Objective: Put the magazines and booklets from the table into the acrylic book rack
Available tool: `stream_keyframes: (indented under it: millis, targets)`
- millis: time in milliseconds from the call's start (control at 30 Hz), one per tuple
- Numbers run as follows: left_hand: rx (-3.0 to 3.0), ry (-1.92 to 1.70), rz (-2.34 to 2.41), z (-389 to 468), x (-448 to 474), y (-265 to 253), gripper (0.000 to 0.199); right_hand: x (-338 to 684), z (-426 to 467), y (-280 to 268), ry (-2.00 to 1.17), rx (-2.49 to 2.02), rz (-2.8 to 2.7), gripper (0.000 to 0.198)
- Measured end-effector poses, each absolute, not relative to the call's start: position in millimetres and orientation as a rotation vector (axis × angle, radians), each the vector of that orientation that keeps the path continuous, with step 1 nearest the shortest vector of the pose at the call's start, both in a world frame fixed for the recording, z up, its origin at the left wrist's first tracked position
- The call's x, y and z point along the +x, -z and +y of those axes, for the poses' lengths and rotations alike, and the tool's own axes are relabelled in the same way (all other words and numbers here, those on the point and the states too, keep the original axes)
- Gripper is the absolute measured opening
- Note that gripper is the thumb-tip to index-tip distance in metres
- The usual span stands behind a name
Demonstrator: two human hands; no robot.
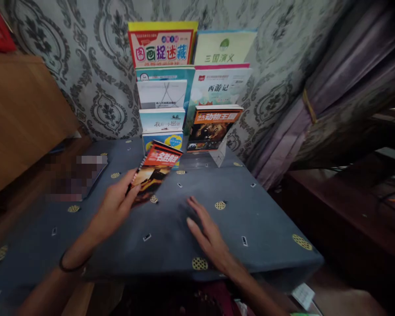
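My left hand [118, 197] grips a book [156, 169] with an orange-and-black cover by its left edge, tilted above the table. The fingers behind the book are hidden. My right hand [206, 232] hovers over the table to the right of it, fingers stretched out and holding nothing. Behind them a clear stand [220, 156] carries several books in stepped rows. On its lower right rests a book with a lion on the cover [213, 129]. The held book partly covers a blue-and-yellow book [163, 139] at the stand's lower left.
A grey-blue cloth with pineapple prints covers the table [191, 232]. A blurred-out flat item [77, 177] lies at the left. Patterned wallpaper [112, 52] stands behind, with a tied purple curtain [299, 118] at the right. A wooden cabinet [26, 123] is at the far left.
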State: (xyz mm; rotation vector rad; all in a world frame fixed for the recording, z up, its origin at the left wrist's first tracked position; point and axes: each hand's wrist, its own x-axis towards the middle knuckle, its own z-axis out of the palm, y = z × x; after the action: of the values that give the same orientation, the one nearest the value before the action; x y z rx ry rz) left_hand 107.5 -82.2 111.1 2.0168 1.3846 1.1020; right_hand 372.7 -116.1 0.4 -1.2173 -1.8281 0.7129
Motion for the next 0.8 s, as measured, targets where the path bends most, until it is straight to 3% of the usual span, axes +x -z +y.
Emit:
stream_keyframes:
  millis: [167, 300, 600, 800]
  targets:
    - [2.706, -0.645, 1.485, -106.5, 132.1, -48.4, 0.058, 387.8, -110.7, -15.5, -0.578, -1.261, -1.414, 0.045]
    - [2.909, -0.327, 1.508, -126.3, 150.5, 12.2, 0.047, 387.6, -110.1, -20.4, -0.507, -1.206, -1.586, 0.040]
    - [2.834, -0.392, 1.481, -127.7, 131.5, 7.8, 0.044, 300.9, -75.0, -31.5, -0.876, -0.787, -2.486, 0.054]
    - [2.792, -0.373, 1.494, -141.5, 119.4, 25.2, 0.035, 244.3, -46.5, -24.4, -0.794, -0.647, -2.683, 0.060]
